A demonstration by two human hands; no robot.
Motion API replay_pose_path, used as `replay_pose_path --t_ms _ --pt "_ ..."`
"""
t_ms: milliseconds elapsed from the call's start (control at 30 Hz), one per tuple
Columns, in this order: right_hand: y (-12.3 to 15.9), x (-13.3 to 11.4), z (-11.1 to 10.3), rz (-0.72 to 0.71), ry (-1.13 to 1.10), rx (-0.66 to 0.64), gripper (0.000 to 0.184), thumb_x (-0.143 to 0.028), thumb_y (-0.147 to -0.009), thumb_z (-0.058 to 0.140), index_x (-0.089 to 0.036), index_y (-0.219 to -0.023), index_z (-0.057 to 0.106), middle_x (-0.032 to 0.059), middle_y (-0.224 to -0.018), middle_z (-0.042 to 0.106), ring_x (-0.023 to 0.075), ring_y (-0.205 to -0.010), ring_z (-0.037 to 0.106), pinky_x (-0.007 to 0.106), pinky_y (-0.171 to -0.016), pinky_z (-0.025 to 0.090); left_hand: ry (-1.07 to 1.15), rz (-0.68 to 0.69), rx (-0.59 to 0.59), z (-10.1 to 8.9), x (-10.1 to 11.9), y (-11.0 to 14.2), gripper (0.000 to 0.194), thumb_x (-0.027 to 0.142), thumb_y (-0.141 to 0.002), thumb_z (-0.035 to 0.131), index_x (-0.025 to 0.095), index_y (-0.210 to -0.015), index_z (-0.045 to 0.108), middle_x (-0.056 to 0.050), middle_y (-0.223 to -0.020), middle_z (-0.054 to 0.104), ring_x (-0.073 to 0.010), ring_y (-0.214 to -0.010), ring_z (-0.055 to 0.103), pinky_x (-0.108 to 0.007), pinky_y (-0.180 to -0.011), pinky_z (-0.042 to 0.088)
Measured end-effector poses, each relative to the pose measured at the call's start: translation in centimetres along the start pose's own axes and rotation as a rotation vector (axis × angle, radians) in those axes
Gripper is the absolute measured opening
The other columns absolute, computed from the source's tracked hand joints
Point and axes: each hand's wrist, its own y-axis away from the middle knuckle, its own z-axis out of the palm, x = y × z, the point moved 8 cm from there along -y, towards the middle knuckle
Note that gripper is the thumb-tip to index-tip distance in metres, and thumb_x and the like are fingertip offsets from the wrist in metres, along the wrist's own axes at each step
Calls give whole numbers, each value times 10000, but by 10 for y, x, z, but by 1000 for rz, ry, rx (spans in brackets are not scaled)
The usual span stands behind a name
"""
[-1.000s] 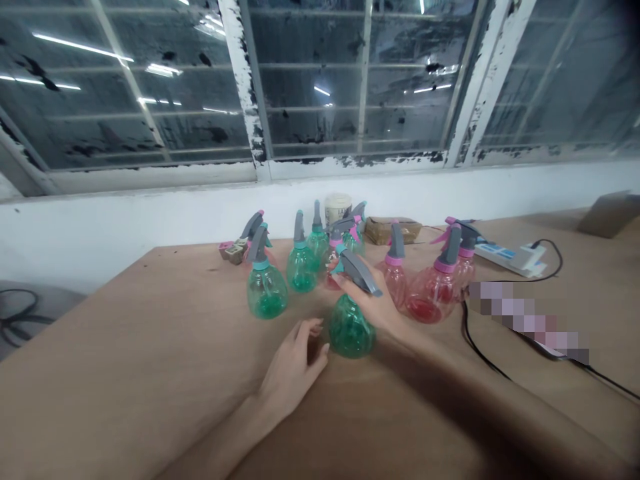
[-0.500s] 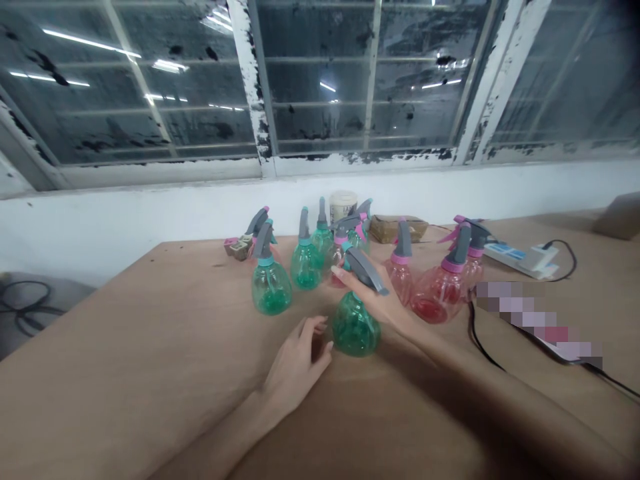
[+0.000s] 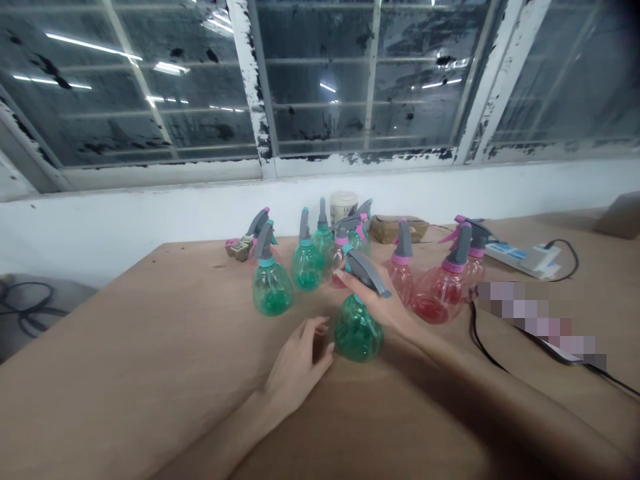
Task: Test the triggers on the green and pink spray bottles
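Note:
My right hand [image 3: 383,293] is closed round the neck of a green spray bottle [image 3: 359,333] with a grey trigger head. Its fingers partly hide the neck. Just left of that bottle, my left hand [image 3: 299,360] hovers with thumb and fingers apart, holding nothing. Beyond it stand two more green spray bottles, a nearer one [image 3: 273,290] and a farther one [image 3: 307,263]. To the right of my right hand are a pink spray bottle [image 3: 400,273] and a larger-looking pink one [image 3: 437,297] with red liquid at its bottom.
Farther back on the wooden table [image 3: 150,360] are more spray bottles, a pale cup [image 3: 344,203] and a brown wrapped package [image 3: 399,229]. A white power strip [image 3: 520,259], black cables and a blurred-out flat object [image 3: 540,323] lie on the right. Windows rise behind.
The green bottle in my right hand has shifted very slightly down and toward the right. My left hand stays nearly in place.

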Motion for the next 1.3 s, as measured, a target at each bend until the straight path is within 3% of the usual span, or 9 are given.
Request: replay_pose_path --t_ms 133,600,833,1100,1300 --pt "1 4 2 18 -70 9 168 -350 -808 563 -225 -919 572 10 -823 631 159 -725 582 295 -646 460 -17 14 -6 2 -1 0 334 206 -844 482 204 -1173 424 -78 -1077 617 -228 -1002 601 -414 -871 486" --pt "4 4 1 16 -85 27 197 -333 -788 594 -220 -948 583 13 -833 649 172 -775 602 296 -671 472 -181 98 15 2 11 -1 196 178 -801 508 201 -995 512 -55 -1030 583 -244 -984 579 -413 -853 480" --pt "4 4 0 15 -67 32 185 -328 -797 571 -216 -944 587 15 -834 654 170 -753 605 311 -690 476 -33 45 16 -3 12 2 378 211 -828 495 236 -1198 422 -59 -1188 605 -237 -1062 592 -398 -879 486" --pt "4 4 0 22 -90 20 165 -333 -786 585 -229 -913 567 1 -802 633 152 -711 591 298 -670 470 -28 49 26 -4 17 3 452 243 -797 542 281 -1229 415 -24 -1172 629 -247 -1047 608 -408 -866 493" --pt "2 0 -2 -7 -18 46 106 -315 -809 556 -209 -813 550 -22 -692 568 117 -596 509 259 -586 423 -114 123 69 -7 22 3 460 300 -776 596 222 -1204 449 -81 -1165 598 -281 -1105 542 -456 -917 444"
